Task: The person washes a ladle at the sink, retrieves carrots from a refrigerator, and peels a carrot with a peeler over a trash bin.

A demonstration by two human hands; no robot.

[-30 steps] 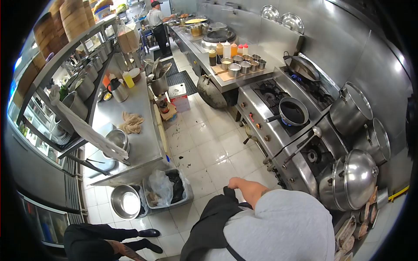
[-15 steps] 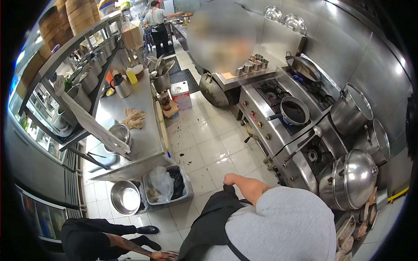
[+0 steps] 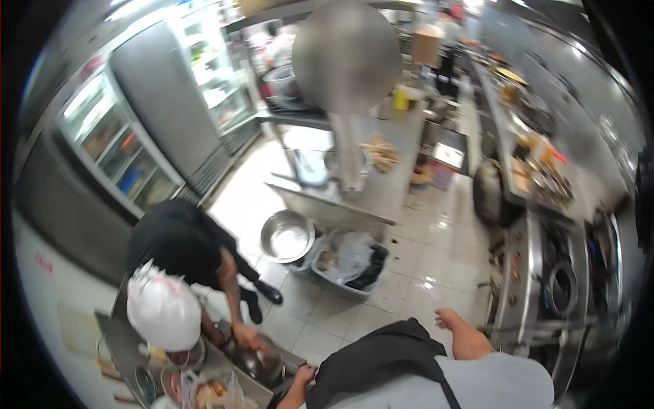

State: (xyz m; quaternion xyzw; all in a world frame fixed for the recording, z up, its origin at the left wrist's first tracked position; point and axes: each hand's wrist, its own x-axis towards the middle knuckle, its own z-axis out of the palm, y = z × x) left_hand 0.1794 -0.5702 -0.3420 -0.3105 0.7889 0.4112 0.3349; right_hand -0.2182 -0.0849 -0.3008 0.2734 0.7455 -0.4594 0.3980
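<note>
My right hand (image 3: pixel 447 319) hangs in the air over the tiled floor at my right side. Its fingers are partly spread, and nothing shows in them. My left hand (image 3: pixel 306 376) is low at my left side, beside the edge of a metal counter (image 3: pixel 295 362). Blur and the angle hide how its fingers lie. Close to it is a shiny metal bowl (image 3: pixel 262 368), touched by the hand (image 3: pixel 251 339) of a co-worker who wears a white head covering and black clothes.
A grey bin (image 3: pixel 354 290) with plastic bags and a steel basin (image 3: pixel 287 235) stand by the worktable (image 3: pixel 327 200). The stove (image 3: pixel 528 286) lines the right side. Fridges (image 3: pixel 119 150) stand on the left. A bag of food (image 3: pixel 212 392) lies near the co-worker.
My view has swung left, bringing the co-worker, the counter and the fridges in. My left hand has come into view. My right hand's fingers have loosened from a closed shape.
</note>
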